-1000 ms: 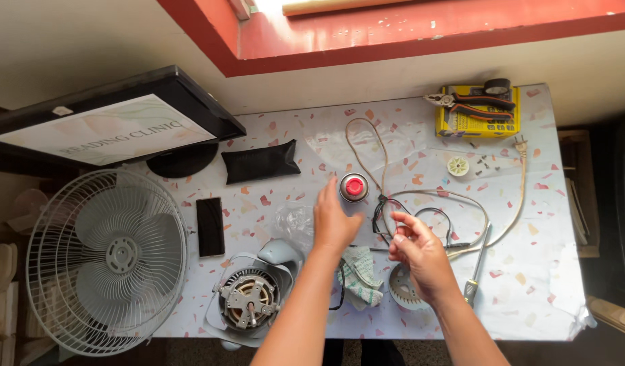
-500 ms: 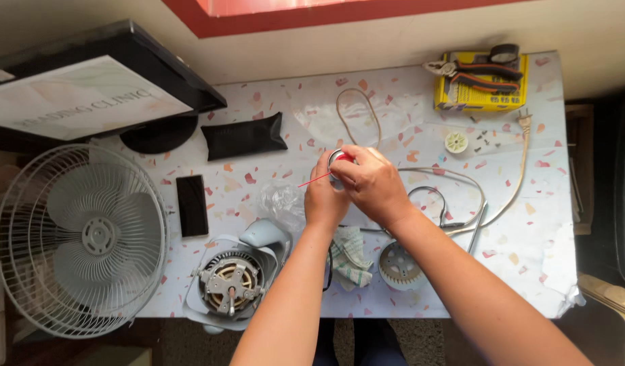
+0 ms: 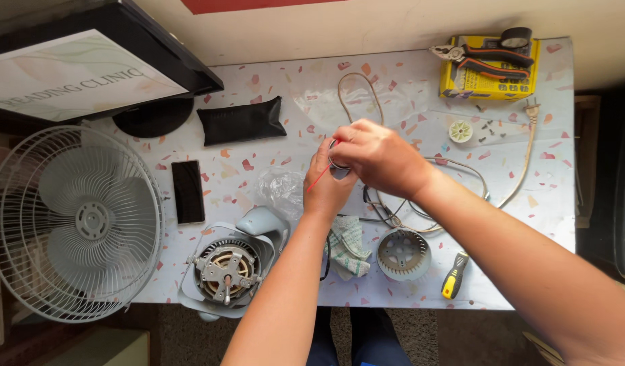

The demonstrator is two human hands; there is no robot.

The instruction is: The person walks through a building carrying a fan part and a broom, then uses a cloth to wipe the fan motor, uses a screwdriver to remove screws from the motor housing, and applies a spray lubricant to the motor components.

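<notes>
Risk first: small round can (image 3: 338,167) pinched between both hands above mid-table, mostly hidden by fingers. Left hand (image 3: 328,184) curled shut around its lower side; right hand (image 3: 375,157) closed over its top. Thin red straw (image 3: 319,179) sticking out to the left, likely to bend or pop off under a tight squeeze. Could slip and drop onto looped grey cord (image 3: 431,203) directly beneath. Spray, if released, liable to land on crumpled clear plastic (image 3: 280,188) or black phone (image 3: 188,192) nearby.

Around: open fan motor (image 3: 226,271) by the left forearm, rag (image 3: 346,245), round vented cap (image 3: 403,253), yellow-handled screwdriver (image 3: 454,275). Fan guard (image 3: 72,222) overhanging table's left edge. Pliers (image 3: 482,57) on yellow box (image 3: 489,80) far right, small screws (image 3: 487,125) loose close by, easy to scatter with a sweeping forearm.
</notes>
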